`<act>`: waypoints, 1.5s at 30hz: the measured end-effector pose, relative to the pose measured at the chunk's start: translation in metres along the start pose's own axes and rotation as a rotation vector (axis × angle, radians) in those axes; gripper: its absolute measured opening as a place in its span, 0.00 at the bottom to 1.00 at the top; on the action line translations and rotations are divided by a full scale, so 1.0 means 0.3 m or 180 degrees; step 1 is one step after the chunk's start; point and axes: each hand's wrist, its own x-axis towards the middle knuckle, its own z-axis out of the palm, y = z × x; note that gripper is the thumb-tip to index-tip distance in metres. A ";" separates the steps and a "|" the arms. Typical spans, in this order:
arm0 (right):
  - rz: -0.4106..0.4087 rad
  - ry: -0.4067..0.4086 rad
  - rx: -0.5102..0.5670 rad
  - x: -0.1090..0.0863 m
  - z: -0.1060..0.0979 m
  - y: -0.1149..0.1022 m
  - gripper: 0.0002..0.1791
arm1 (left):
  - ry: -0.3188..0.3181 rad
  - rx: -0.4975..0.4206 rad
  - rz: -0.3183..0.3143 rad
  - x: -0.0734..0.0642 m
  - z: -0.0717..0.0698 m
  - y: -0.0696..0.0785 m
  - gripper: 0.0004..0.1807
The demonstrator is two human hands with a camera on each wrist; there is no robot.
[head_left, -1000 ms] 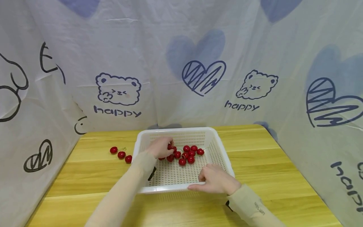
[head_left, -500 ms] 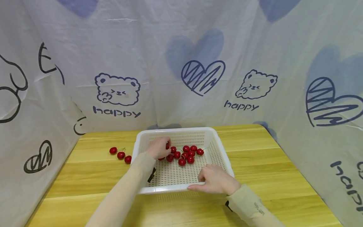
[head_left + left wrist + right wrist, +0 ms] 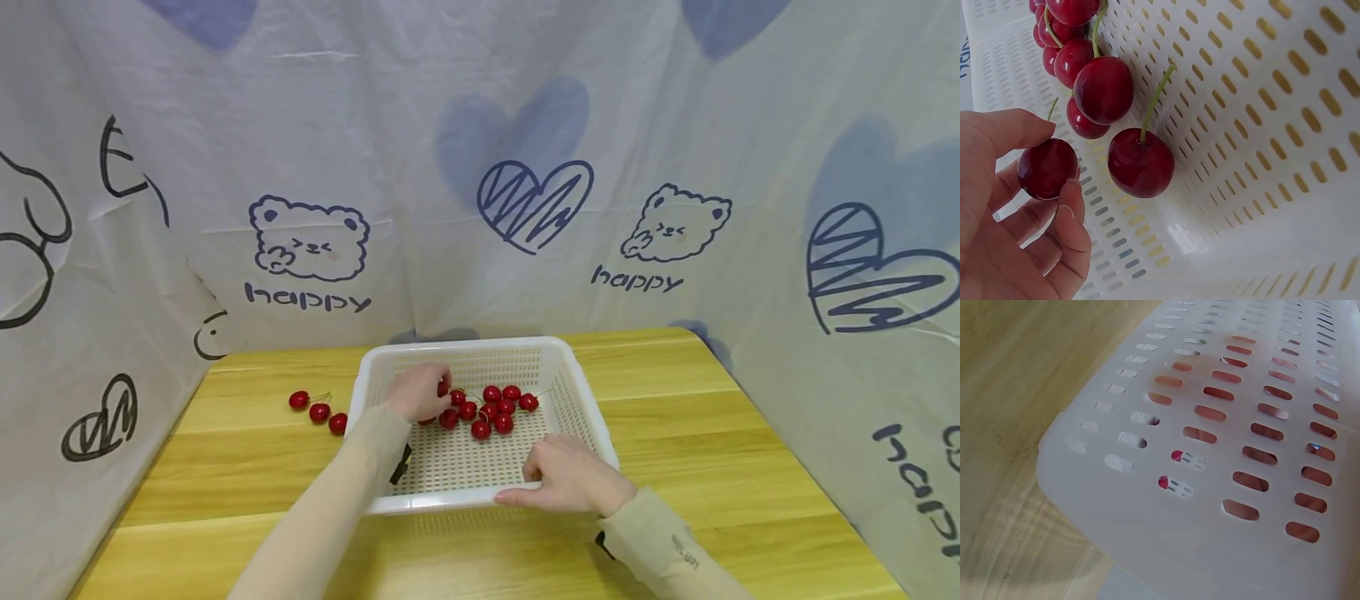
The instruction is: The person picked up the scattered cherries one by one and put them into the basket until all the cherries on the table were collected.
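Inside a white perforated plastic basket [image 3: 435, 500], my left hand [image 3: 420, 392] pinches a dark red cherry [image 3: 1047, 169] between thumb and fingers, its short green stem pointing up. Beside it, against the basket wall, lies another cherry [image 3: 1141, 164] with a stem. Several more cherries [image 3: 504, 423] lie in a loose group to the right of that hand. My right hand [image 3: 566, 475] grips the basket's near rim, thumb outside and fingers curled inside. The right wrist view shows the basket's outer wall [image 3: 1097, 494], with those fingers partly visible through the slots.
Three cherries [image 3: 319, 412] with stems lie on the yellow wood-grain table [image 3: 712, 467], left of the basket. A white cloth [image 3: 465, 283] printed with hearts and bears hangs behind the table and along both sides.
My left hand has shifted slightly left with the cherry, away from the group. The right hand and the basket have stayed in place.
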 end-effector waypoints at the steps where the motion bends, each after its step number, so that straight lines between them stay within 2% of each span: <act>1: -0.0003 0.0002 0.0002 0.000 0.000 0.000 0.36 | -0.0002 0.0005 -0.0005 -0.001 0.000 0.001 0.05; 8: -0.0023 0.0031 -0.0006 0.001 0.001 0.001 0.37 | 0.0017 0.0033 0.0008 0.000 0.004 -0.002 0.10; 20: -0.0009 0.0021 -0.0022 0.001 0.003 0.001 0.37 | 0.0017 0.0059 -0.0009 0.007 0.004 -0.012 0.10; 24: -0.0005 0.0006 -0.0013 0.002 0.001 0.000 0.37 | -0.0042 0.0030 -0.0097 0.006 -0.007 -0.013 0.10; 27: -0.0006 -0.0005 0.0000 0.002 0.000 0.000 0.37 | -0.0059 0.0005 -0.0138 0.001 -0.021 -0.013 0.11; 32: -0.0028 0.0001 0.0010 0.002 0.003 0.004 0.37 | 0.0013 0.0058 -0.0027 -0.013 -0.055 -0.015 0.12; 39: -0.0084 0.0060 -0.0010 0.002 0.005 0.006 0.38 | -0.0030 0.0047 0.0051 -0.028 -0.106 -0.020 0.14; 45: -0.0078 0.0065 -0.0031 0.003 0.005 0.004 0.38 | 0.0069 0.0362 0.0076 -0.045 -0.155 -0.025 0.13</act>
